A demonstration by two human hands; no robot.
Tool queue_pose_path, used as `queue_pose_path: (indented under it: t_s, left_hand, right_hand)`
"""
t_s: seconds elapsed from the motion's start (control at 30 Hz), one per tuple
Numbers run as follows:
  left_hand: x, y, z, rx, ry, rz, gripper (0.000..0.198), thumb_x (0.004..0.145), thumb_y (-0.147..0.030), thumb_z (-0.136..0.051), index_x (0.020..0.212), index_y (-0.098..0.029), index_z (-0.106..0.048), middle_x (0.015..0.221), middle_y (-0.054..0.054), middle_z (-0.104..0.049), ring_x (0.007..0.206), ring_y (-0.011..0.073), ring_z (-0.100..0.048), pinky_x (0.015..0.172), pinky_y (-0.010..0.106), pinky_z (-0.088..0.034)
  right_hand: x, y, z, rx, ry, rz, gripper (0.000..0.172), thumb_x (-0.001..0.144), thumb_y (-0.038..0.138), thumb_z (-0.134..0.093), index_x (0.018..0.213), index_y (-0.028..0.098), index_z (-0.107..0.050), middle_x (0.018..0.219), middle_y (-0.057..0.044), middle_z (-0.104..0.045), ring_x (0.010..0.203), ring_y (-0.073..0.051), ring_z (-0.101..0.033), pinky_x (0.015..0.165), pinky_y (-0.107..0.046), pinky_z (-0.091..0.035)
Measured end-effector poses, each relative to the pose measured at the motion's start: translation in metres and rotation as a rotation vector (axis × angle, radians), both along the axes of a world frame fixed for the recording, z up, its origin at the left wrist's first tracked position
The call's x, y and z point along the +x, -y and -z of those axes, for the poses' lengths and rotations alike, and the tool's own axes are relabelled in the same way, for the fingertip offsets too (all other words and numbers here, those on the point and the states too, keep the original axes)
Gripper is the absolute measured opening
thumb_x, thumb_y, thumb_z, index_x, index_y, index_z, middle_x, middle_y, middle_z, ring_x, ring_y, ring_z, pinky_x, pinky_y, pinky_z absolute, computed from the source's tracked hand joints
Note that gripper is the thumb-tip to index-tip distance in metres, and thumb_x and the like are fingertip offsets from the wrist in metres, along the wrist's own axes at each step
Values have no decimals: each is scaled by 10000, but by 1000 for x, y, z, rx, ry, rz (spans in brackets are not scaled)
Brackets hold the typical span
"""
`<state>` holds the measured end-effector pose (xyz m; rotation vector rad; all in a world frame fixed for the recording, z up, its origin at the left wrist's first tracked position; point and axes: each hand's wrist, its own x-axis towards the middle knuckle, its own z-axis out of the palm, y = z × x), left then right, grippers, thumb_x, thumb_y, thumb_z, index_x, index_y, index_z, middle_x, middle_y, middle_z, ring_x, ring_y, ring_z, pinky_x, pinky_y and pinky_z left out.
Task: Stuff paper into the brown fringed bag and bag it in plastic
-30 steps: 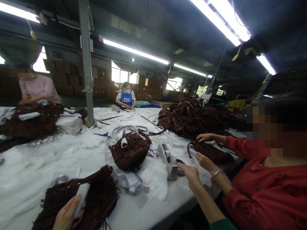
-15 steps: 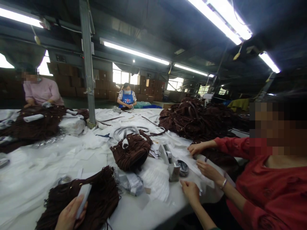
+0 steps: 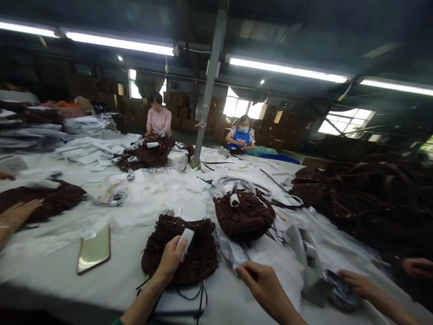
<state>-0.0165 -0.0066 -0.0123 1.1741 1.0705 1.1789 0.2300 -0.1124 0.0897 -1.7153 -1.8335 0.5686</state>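
A dark brown fringed bag (image 3: 199, 264) lies on the white-covered table in front of me. My left hand (image 3: 171, 259) is closed around a flat white wrapped piece (image 3: 186, 238) over the bag's front. To the right, my right hand (image 3: 262, 282) is closed, thumb and forefinger pinched at the near end of a clear plastic packet (image 3: 232, 253). I cannot make out what, if anything, is between those fingers. Behind the packet sits a second brown bag (image 3: 245, 216) with wrapped handles. A grey tape dispenser (image 3: 309, 266) stands to the right of my right hand.
A phone (image 3: 94, 250) lies left of the near bag. A co-worker's hand (image 3: 360, 284) is at a dark roll (image 3: 341, 293) by the dispenser; another person's hand (image 3: 25, 212) rests on a bag at left. Brown bags pile up (image 3: 365, 203) at right. A metal post (image 3: 208, 90) rises mid-table.
My view has swung left, bringing the phone and another person's hand into sight. My right hand has moved from beside the tape dispenser to the plastic packet. My left hand keeps the white piece.
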Motion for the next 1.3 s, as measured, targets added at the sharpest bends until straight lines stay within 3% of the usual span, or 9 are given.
queue_pose_path:
  t_s: [0.1,0.17,0.4,0.5,0.67,0.8,0.93,1.13,1.3]
  left_hand:
    - [-1,1,1,86,-45,-15,416,788,-578,-526,690,-175,-498,548,-43,-450,451,97,-408,430,210,-320]
    - [-3,1,1,119,-80,-26,401,811,-558,-506,705,-172,-515,574,-27,-469,497,115,-433,475,226,-342]
    - [-4,1,-3,182,-164,-78,352,853,-486,-479,761,-160,-579,682,23,-536,636,157,-476,603,249,-355]
    - [-3,1,-4,184,-162,-80,333,856,-470,-481,766,-165,-578,688,23,-533,639,158,-468,608,249,-343]
    - [-2,3,-5,182,-145,-68,300,874,-438,-454,730,-188,-535,652,8,-504,613,152,-449,599,249,-327]
    - [0,7,-7,177,-144,-95,257,870,-410,-467,722,-208,-522,646,15,-529,602,160,-479,600,256,-326]
    - [-3,6,-7,173,-120,-124,288,859,-439,-487,705,-199,-530,633,6,-509,598,151,-465,590,251,-324]
    - [-9,-1,-4,33,117,-71,439,798,-593,-513,737,-159,-548,576,-28,-455,487,103,-377,459,222,-303]
    - [-6,-4,-3,-41,234,-62,443,771,-603,-543,728,-163,-521,530,-47,-440,413,80,-352,392,208,-261]
  right_hand:
    - [-54,-39,-23,-2,-159,-133,381,824,477,-521,648,168,-657,569,15,-571,551,-121,-489,515,-216,-344]
    - [-79,-63,-24,5,-243,-183,365,811,476,-538,669,168,-672,589,9,-590,561,-124,-500,518,-212,-358]
    - [-112,-119,28,32,-127,-124,347,766,433,-559,566,160,-634,547,-2,-577,544,-125,-492,501,-216,-329]
    - [-112,-125,43,47,-39,-79,383,773,461,-540,537,166,-606,515,4,-544,521,-121,-468,479,-220,-294]
    - [-115,-130,47,-7,23,15,497,753,557,-537,434,180,-488,435,17,-442,471,-107,-400,446,-238,-218]
    - [-118,-139,54,-177,-89,24,565,698,619,-567,377,202,-360,375,42,-300,407,-83,-281,423,-255,-142]
    - [-121,-139,61,-245,-186,-9,575,677,661,-564,406,214,-326,392,60,-261,402,-67,-228,405,-244,-132]
    - [-119,-125,53,-467,-678,-93,534,627,647,-661,508,184,-422,429,76,-377,382,-46,-297,393,-199,-216]
    - [-118,-119,45,-551,-906,-26,443,574,500,-780,572,145,-515,466,53,-475,405,-45,-385,406,-174,-277]
